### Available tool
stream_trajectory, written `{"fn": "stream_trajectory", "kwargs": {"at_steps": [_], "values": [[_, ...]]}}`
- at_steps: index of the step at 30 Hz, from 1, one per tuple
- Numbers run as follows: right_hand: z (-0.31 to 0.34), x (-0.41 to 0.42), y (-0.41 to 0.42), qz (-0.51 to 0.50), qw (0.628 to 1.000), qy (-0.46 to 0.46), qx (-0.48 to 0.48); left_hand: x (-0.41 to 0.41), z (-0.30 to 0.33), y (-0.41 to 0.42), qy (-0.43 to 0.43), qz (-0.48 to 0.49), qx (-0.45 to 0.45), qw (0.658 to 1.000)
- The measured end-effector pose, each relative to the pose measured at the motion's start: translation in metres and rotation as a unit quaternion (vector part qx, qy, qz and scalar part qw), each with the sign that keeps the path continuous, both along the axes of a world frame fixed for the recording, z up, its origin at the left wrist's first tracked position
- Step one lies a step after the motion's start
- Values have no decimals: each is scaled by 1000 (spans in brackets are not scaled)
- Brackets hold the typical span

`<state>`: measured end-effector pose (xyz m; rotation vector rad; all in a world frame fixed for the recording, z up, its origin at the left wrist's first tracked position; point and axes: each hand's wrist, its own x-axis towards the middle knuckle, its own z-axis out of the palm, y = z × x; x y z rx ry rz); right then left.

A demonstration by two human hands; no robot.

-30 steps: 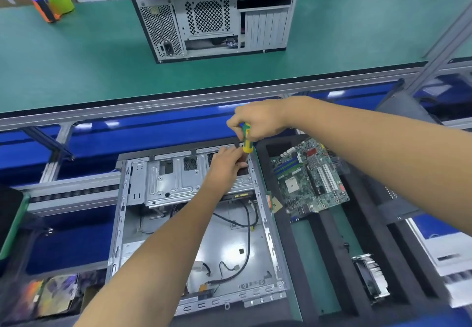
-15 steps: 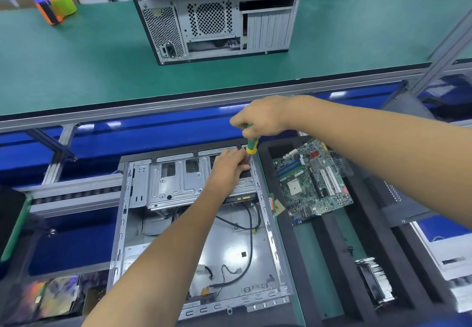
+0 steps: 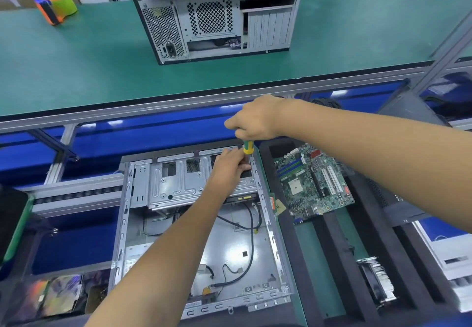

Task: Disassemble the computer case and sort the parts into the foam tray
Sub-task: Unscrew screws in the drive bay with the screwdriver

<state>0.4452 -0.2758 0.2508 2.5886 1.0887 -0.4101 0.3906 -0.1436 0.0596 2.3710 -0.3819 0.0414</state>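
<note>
Below the green bench, an opened computer case is laid flat beside the foam tray. A green-and-yellow screwdriver is gripped upright in the right hand, fingers curled round the handle, at the case's far right corner. The drive cage is touched there by the left hand; whether anything is pinched cannot be told. A motherboard and a heatsink are lying in tray compartments.

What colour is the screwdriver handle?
Green and yellow: the screwdriver handle shows below the right hand, head view.
</note>
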Motion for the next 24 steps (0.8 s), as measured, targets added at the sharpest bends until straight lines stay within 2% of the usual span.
{"fn": "stream_trajectory", "kwargs": {"at_steps": [2,5,7,10,13,15,17,21,24], "values": [[4,3,0,-28,997,64,33,-1,1,-1,5,2,-7,1000],[10,7,-5,-103,968,192,124,-2,3,-1,7,1,-12,1000],[10,5,-9,-115,961,217,130,-2,4,-1,11,-3,-8,1000],[2,2,-16,-117,964,207,121,-2,6,-1,16,-3,-10,1000],[2,2,-21,-98,991,69,55,-3,8,-1,19,1,-8,1000],[4,3,-21,-69,997,24,10,-3,7,-1,16,0,-8,1000],[3,4,-19,-57,998,32,16,-2,4,-1,14,1,-12,1000],[6,0,-14,-112,978,105,139,-1,1,0,11,4,-20,1000],[2,-6,-16,-110,976,115,146,0,-1,0,3,-1,-13,1000]]}}
